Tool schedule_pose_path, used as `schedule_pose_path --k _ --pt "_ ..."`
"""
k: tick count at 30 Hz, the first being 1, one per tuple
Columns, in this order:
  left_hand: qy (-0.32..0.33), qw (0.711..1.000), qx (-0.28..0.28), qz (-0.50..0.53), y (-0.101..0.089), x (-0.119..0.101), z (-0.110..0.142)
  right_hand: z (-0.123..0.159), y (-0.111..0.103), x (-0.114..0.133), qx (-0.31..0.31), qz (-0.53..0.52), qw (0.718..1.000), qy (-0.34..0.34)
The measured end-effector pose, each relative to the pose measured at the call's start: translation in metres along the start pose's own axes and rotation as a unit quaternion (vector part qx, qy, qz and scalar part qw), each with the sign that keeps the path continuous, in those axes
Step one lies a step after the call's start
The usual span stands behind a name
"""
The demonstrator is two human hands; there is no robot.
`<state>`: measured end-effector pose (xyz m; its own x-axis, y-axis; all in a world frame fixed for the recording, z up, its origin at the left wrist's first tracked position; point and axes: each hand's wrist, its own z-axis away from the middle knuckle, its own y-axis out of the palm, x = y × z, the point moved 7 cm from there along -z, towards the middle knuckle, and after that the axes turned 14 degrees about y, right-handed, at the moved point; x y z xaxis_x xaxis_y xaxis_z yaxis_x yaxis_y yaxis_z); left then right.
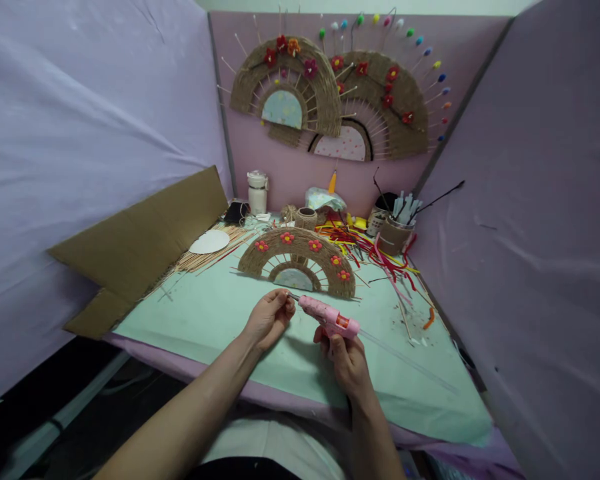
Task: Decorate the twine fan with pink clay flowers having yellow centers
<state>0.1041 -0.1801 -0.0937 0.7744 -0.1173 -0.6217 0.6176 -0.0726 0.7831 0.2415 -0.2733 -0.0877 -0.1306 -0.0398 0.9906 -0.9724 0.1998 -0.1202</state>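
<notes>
My right hand is wrapped round the handle of a pink glue gun, with a long clear glue stick reaching out of its back end. The gun's metal nozzle points left, right at the fingertips of my left hand. Those fingers are pinched together; whatever is between them is too small to name. Just beyond my hands lies a half-round fan wound in brown twine, with red flowers along its arc and a pale half-circle at its base.
Thin sticks and a white oval card lie left, beside a cardboard sheet. Coloured pipe cleaners spread at the right, near a twine-wrapped pot of glue sticks. A white bottle stands behind; finished fans hang on the back wall.
</notes>
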Motion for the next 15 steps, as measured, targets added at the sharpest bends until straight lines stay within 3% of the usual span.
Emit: schedule_pose_path --k 15 --pt "0.01 1.0 0.007 0.001 -0.0039 0.0011 -0.0018 -0.0002 0.0003 0.0021 -0.005 0.013 1.0 -0.001"
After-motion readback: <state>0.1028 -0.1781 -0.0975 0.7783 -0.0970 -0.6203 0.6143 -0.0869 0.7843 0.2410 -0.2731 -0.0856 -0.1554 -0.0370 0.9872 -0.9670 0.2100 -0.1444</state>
